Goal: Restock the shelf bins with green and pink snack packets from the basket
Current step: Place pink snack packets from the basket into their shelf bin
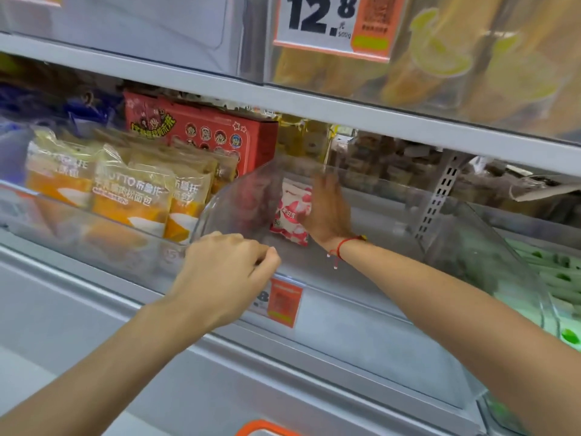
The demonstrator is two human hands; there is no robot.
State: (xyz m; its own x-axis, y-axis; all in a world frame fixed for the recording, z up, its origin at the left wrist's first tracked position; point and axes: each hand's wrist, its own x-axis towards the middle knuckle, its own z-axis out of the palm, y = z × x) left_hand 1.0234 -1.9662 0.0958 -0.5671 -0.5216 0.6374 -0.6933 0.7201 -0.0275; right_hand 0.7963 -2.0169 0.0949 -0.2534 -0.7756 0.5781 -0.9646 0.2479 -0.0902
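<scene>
Pink packet going into clear bin

Right hand point(327, 212) reaches inside the clear bin point(361, 278), fingers against the pink packet point(290, 215), standing near the bin's left wall; grip looks loose, blurred, cannot tell. Left hand point(224, 272) pinches the bin's front rim. Green packets point(559, 278) sit right of the bin.

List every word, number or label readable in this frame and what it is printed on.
"12.8": large price tag on the upper shelf bin; the small print beside it and its orange panel are blurred.
"8": only digit showing on the lower price tag, partly hidden by the left hand.
Orange bread packets: Chinese characters, too blurred to transcribe.
Red box, pink snack packet: print unreadable.
</scene>
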